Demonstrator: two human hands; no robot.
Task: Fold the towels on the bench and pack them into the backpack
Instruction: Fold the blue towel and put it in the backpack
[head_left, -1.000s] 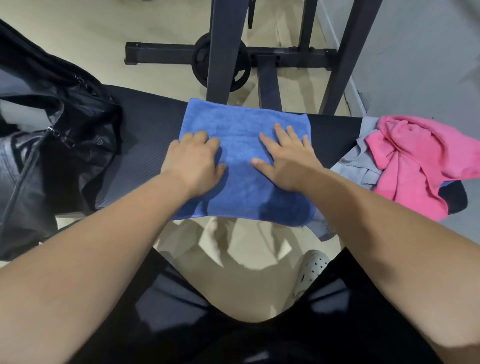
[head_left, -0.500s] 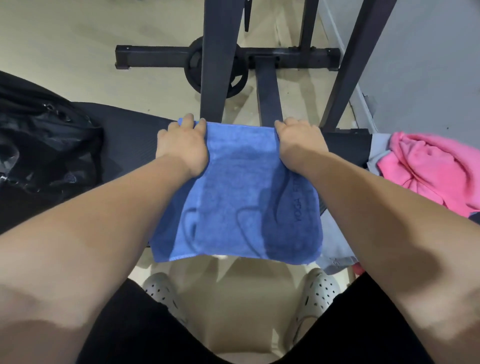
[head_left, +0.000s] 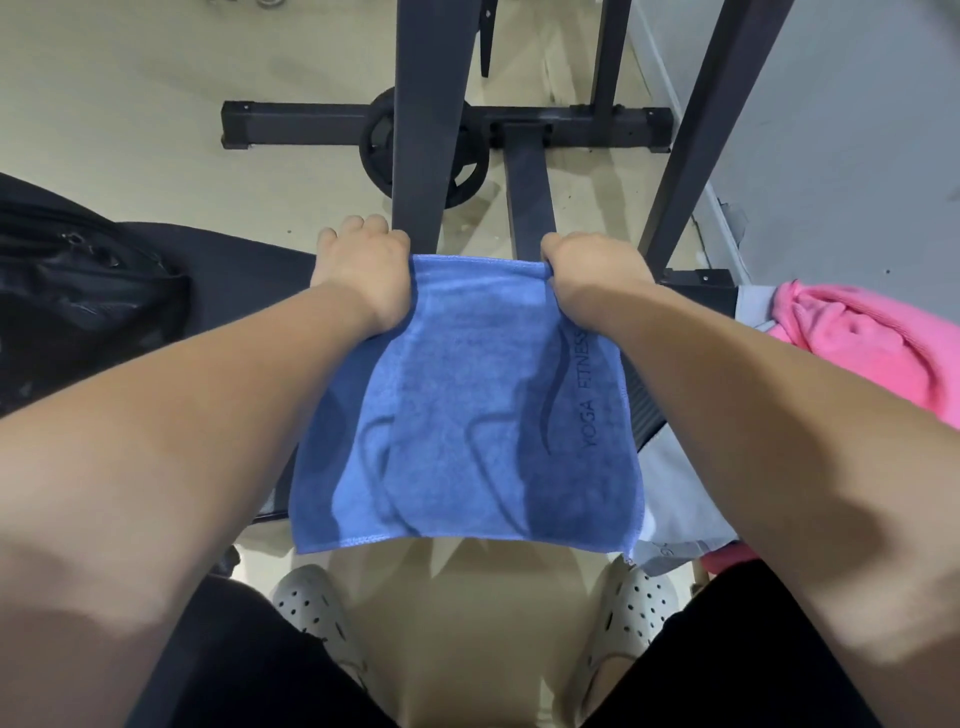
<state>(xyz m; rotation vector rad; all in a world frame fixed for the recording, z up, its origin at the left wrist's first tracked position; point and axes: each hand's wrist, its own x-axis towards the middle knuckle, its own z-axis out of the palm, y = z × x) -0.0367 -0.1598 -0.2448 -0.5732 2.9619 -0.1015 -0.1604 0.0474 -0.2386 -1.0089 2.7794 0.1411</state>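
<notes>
A blue towel (head_left: 467, 415) printed "YOGA FITNESS" hangs in front of me over the black bench (head_left: 244, 270), its lower edge past the bench's near side. My left hand (head_left: 363, 270) grips its top left corner and my right hand (head_left: 587, 270) grips the top right corner, fingers curled over the far edge. A pink towel (head_left: 862, 343) lies crumpled on the bench's right end, with a grey towel (head_left: 675, 499) partly under it and behind the blue one. The black backpack (head_left: 78, 291) sits at the bench's left end.
A dark metal rack stands just behind the bench: uprights (head_left: 426, 119), a floor crossbar (head_left: 311, 124) and a weight plate (head_left: 384, 150). A grey wall (head_left: 852, 130) runs along the right. My white perforated shoes (head_left: 317, 608) are on the beige floor below.
A second ago both hands lay flat on the folded blue towel on the bench. They then took its far corners and lifted it, so it hangs unfolded with the print showing.
</notes>
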